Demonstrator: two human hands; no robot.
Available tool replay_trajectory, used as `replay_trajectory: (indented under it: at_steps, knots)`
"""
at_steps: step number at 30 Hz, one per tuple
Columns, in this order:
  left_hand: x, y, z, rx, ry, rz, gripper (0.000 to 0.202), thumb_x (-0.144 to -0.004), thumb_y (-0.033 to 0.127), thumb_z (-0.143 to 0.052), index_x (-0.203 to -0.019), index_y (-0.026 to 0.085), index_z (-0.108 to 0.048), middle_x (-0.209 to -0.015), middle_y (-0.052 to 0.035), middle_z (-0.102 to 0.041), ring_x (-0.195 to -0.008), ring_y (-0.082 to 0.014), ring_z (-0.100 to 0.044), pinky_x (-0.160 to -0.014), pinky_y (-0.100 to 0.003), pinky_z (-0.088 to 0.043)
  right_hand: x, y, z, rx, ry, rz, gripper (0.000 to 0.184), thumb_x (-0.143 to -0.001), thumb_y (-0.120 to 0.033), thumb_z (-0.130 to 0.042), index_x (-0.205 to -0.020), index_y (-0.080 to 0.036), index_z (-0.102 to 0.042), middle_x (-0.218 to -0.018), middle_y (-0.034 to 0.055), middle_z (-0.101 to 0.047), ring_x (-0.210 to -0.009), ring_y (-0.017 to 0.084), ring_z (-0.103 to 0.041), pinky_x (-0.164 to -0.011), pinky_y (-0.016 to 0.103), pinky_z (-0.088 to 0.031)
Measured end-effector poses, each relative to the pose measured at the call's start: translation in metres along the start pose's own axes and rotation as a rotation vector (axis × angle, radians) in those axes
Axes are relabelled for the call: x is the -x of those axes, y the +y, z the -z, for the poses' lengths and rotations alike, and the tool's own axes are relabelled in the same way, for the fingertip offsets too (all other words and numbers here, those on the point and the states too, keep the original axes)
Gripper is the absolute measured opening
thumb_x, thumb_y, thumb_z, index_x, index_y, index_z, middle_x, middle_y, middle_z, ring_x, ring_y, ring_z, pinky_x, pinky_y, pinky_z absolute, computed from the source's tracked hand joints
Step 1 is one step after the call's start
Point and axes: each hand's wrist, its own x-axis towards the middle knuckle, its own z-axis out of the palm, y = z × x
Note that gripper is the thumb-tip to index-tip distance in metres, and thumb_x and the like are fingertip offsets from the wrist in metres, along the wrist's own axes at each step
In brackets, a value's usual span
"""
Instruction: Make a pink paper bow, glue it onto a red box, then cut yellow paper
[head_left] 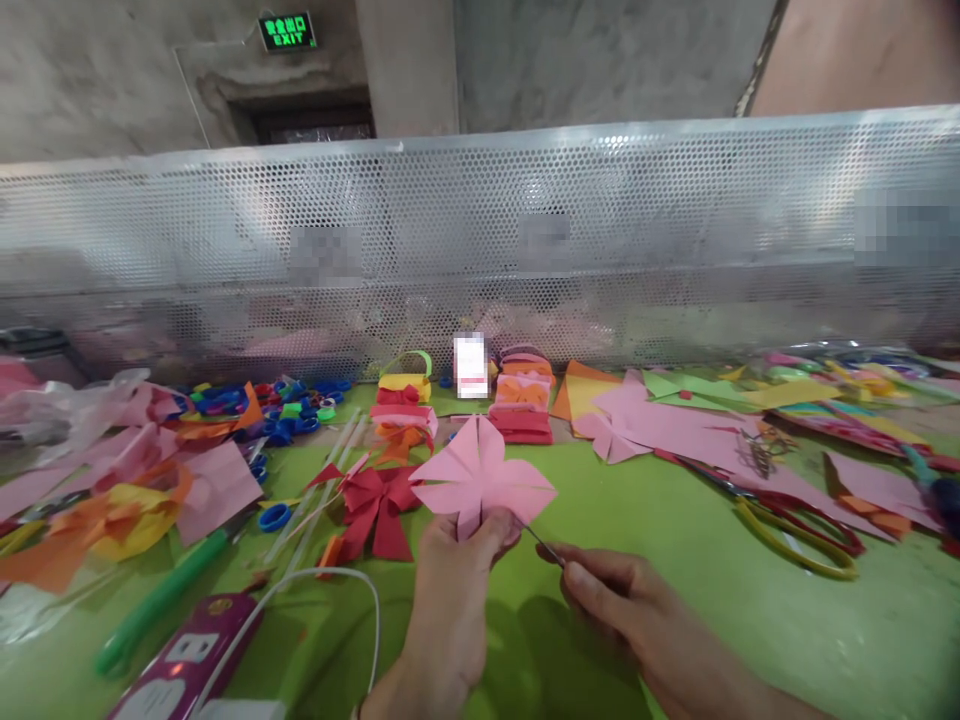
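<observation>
My left hand is closed on the base of a pink paper flower, its thumb pressed on the lower petals. The flower has several pointed petals that spread out above my fingers. In my right hand, thumb and fingers pinch a thin dark metal rod. The rod's far end reaches the lower right petal beside my left thumb; whether it goes through the paper cannot be made out. Just left of the flower, a red paper flower lies on the green tabletop.
Yellow-handled scissors lie at right by pink paper pieces. A purple power strip, white cable and green-handled tool occupy the left front. Folded paper bundles stand before a perforated metal panel.
</observation>
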Motion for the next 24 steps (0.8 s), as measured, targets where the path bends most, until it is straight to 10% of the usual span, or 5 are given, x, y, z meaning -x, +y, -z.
replay_trajectory:
  at_steps: [24]
  knots:
    - [-0.0013,0.0045,-0.0029,-0.461,-0.016,-0.070,0.006,-0.061,0.018,-0.063,-0.064,0.013,-0.064,-0.063,-0.0035,-0.066,-0.060,-0.0162,-0.061,-0.059,-0.026,-0.049,-0.0015,0.0058,0.0035,-0.128,-0.045,-0.147,0.040,-0.056,-0.052,-0.076,-0.073,-0.016,-0.067,-0.050,-0.0072,-0.036,-0.045,0.005,-0.030,-0.043,0.020,-0.024]
